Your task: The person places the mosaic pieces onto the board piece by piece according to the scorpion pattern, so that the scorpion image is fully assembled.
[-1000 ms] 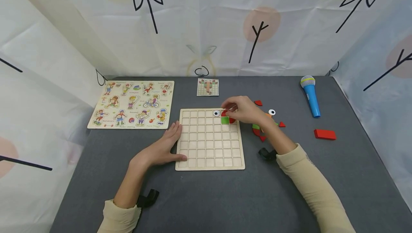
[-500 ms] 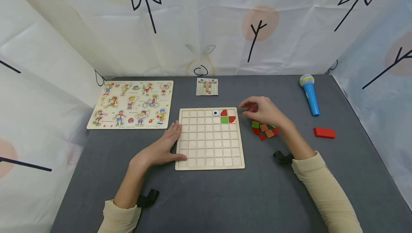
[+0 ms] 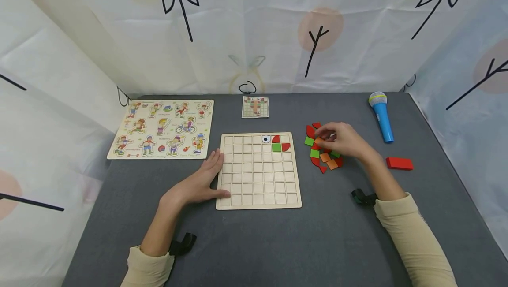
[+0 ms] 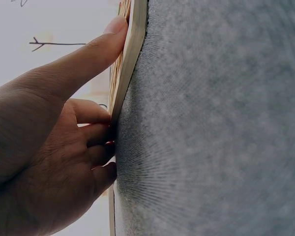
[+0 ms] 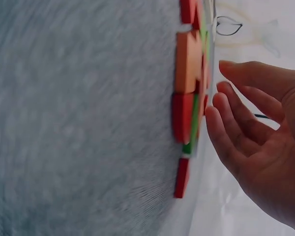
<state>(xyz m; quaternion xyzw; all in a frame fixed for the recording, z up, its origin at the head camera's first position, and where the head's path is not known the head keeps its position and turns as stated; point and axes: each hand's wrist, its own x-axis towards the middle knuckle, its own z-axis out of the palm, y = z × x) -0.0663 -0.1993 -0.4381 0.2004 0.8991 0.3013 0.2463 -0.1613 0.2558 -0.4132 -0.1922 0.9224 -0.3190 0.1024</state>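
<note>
A wooden grid board (image 3: 258, 185) lies mid-table. Its upper right cells hold an eye tile (image 3: 266, 139), a green square (image 3: 276, 147) and two red curved tiles (image 3: 285, 147). My left hand (image 3: 198, 184) rests on the board's left side, thumb (image 4: 101, 49) over the near corner and straight fingers along the edge. Above a loose pile of tiles hovers my right hand (image 3: 343, 139), fingers loosely bent. In the right wrist view nothing shows between its thumb and fingers. The pile has red pieces, green squares and orange squares (image 3: 332, 164); the hand hides part of it.
A small pattern card (image 3: 255, 107) lies behind the board. At the back left is a picture puzzle board (image 3: 162, 128). To the right are a blue toy microphone (image 3: 382, 119) and a red block (image 3: 399, 163). Cloth (image 3: 254, 27) hangs behind the table.
My right hand has moved right from the board's upper right corner to above the tile pile, uncovering the tiles on the board. My left hand has stayed in place.
</note>
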